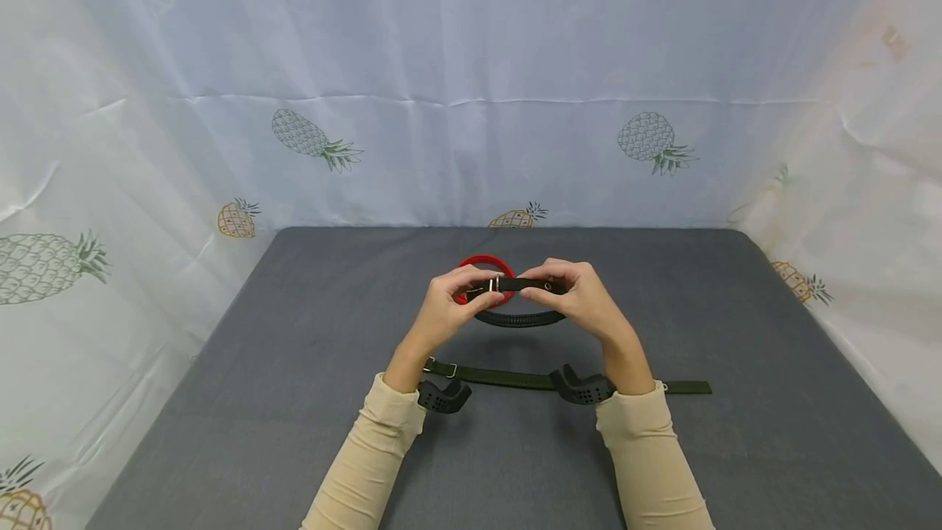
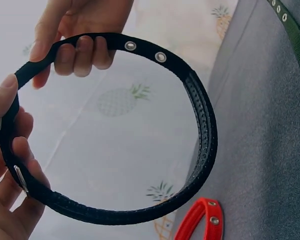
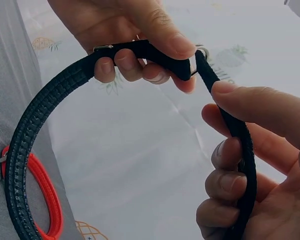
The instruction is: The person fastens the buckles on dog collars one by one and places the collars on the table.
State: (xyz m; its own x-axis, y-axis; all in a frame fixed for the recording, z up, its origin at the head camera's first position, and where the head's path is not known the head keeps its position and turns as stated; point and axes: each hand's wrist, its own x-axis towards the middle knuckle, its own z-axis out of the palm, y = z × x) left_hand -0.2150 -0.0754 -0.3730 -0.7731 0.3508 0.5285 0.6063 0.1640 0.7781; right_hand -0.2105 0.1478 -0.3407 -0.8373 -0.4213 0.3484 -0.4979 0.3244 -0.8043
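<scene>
A black dog collar (image 1: 519,320) with a quilted inner lining is bent into a loop above the table. My left hand (image 1: 450,294) pinches its buckle end between thumb and fingers; a metal keeper (image 2: 21,180) shows beside those fingers in the left wrist view. Thumb and fingers of my right hand (image 1: 577,293) grip the strap end, where metal eyelets (image 2: 160,57) are visible. In the right wrist view, the tip of the strap (image 3: 205,67) meets the buckle (image 3: 193,71) between the two hands. Fingers partly hide the buckle.
A red collar (image 1: 486,258) with eyelets lies on the grey table (image 1: 309,383) just behind the hands. Closer to me, a dark green collar (image 1: 508,379) is stretched out flat under the wrists. Curtains (image 1: 471,47) printed with pineapples surround the table at back and sides.
</scene>
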